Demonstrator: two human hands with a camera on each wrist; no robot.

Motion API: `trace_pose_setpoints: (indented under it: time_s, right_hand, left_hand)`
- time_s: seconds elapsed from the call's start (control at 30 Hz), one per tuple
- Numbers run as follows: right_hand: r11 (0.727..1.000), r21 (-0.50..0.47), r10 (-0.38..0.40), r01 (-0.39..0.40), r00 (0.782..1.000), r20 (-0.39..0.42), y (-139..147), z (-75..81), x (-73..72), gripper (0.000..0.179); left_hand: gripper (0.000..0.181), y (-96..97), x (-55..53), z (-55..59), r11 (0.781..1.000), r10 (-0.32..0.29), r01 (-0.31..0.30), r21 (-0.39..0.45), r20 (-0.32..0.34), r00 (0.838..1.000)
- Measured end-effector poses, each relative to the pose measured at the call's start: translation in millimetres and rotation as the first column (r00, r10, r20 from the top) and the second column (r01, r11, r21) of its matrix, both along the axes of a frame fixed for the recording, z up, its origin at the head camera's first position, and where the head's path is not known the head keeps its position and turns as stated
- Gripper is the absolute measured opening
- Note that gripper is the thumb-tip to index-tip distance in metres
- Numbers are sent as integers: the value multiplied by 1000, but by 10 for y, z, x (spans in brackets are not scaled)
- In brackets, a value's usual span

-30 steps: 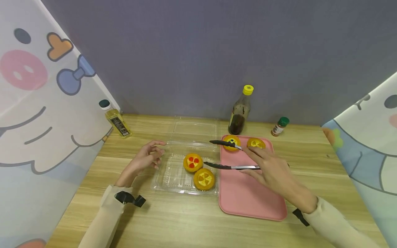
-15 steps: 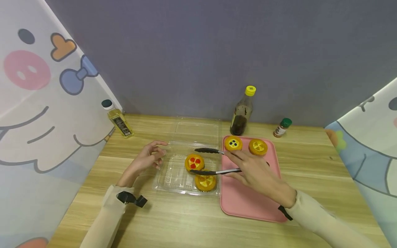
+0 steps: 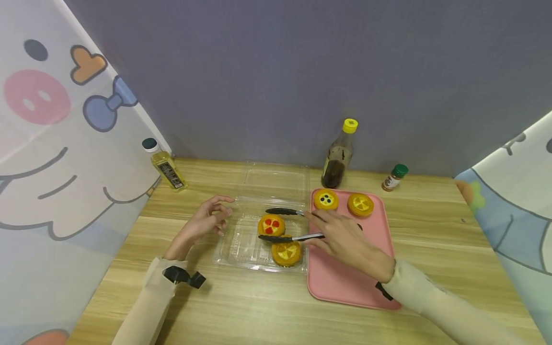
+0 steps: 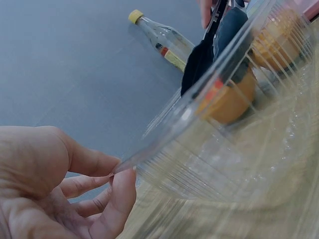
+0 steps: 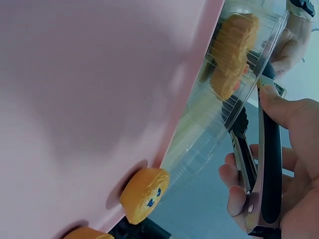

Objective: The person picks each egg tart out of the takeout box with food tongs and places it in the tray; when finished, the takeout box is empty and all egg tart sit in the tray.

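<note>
My left hand [image 3: 202,223] pinches the rim of a clear plastic clamshell box [image 4: 169,169] between thumb and fingers. Inside the box sit an egg tart with red topping [image 3: 271,225] and, touching it, a tart with yellow wedges [image 3: 286,255]. My right hand [image 3: 345,242] holds black-tipped tongs [image 5: 270,164], reaching over the box from the right. The tong tips stand spread on either side of the red-topped tart; the nearer tip overlaps the yellow-wedge tart in the head view.
A pink tray [image 3: 340,287] stands right of the box, bearing a tart with dark dots [image 3: 326,199] and another yellow-wedge tart [image 3: 361,205]. Behind are a yellow-capped sauce bottle [image 3: 336,165], a green-capped jar [image 3: 394,178] and, far left, an oil bottle [image 3: 168,170].
The right hand has moved left with the tongs, from above the tray to over the box, bringing the tips around the red-topped tart. The left hand has stayed at the box rim.
</note>
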State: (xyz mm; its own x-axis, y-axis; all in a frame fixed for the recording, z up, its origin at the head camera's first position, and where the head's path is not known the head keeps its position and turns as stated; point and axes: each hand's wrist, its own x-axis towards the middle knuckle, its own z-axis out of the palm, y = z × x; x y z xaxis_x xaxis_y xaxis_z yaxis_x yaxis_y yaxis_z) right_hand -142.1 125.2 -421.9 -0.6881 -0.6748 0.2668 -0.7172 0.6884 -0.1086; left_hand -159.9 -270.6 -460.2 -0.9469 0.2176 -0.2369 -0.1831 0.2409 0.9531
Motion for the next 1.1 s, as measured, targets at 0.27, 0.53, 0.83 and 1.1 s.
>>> trace_pose_setpoints:
  time_s: [0.27,0.53,0.83,1.1]
  right_hand:
    - [1000,-22,13,-14,999,-35,-144,-32,-24,65]
    - [999,-23,39,-39,999,7,-259,-65,-4,64]
    - [999,-24,24,-23,999,36,-212,-37,-14,71]
    - [999,-5,36,-36,999,37,-263,-58,-28,68]
  left_hand:
    - [41,-6,-6,-2,1000,6,-6,0,10,1000]
    - [41,4,3,3,1000,10,-10,10,20,1000]
    - [42,2,-17,14,999,19,-20,30,16,1000]
    - [42,7,-13,-15,999,15,-17,41,26,1000]
